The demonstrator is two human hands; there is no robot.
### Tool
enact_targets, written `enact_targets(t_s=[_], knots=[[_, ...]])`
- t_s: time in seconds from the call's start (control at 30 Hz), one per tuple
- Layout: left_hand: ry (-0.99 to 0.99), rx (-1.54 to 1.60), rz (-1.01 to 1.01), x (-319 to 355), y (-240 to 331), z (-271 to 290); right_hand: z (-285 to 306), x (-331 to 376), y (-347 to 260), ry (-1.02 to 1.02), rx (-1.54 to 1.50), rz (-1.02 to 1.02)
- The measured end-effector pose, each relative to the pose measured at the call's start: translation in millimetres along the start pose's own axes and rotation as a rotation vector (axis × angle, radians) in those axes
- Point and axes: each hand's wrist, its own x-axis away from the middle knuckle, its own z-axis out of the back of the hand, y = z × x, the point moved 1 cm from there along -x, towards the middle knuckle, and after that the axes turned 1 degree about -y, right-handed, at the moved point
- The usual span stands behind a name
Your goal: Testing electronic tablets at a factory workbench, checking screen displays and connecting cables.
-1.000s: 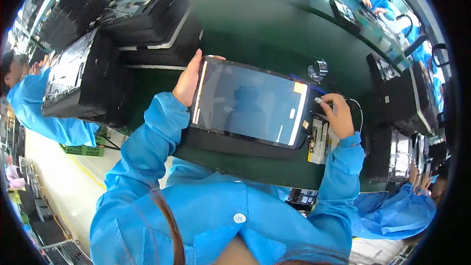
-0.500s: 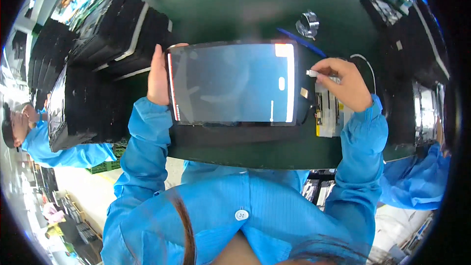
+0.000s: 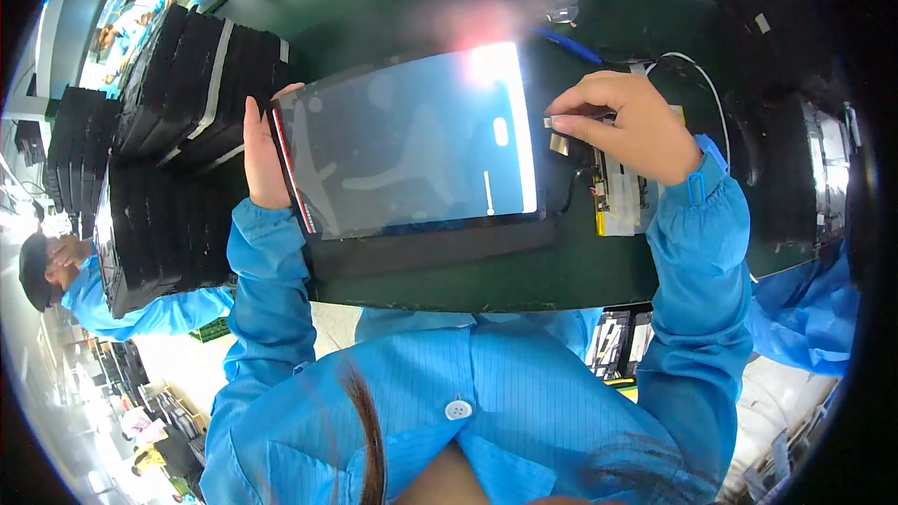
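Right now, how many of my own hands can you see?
2. Your left hand holds the tablet by its left edge, some fingers hidden behind it; your right hand pinches a small white plug near the tablet's right edge.

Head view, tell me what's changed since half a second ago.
The right hand moved left, bringing the white plug closer to the tablet. The tablet's right end seems to have swung slightly away from the person, though the whole view shifted too. Nothing was taken up or let go: the left hand still holds the tablet; the right still pinches the plug.
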Motion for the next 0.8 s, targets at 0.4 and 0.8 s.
enact_targets(t_s=[0.4, 0.8], knots=[[-0.048, 0.027, -0.004, -2.5, -0.9, 5.5, -7.6, -1.3, -4.2, -0.011, -0.134, -0.023], [-0.019, 0.058, -0.007, -3.0, -2.5, 2.2, -13.5, -7.9, 2.4, -0.038, -0.28, -0.113]])
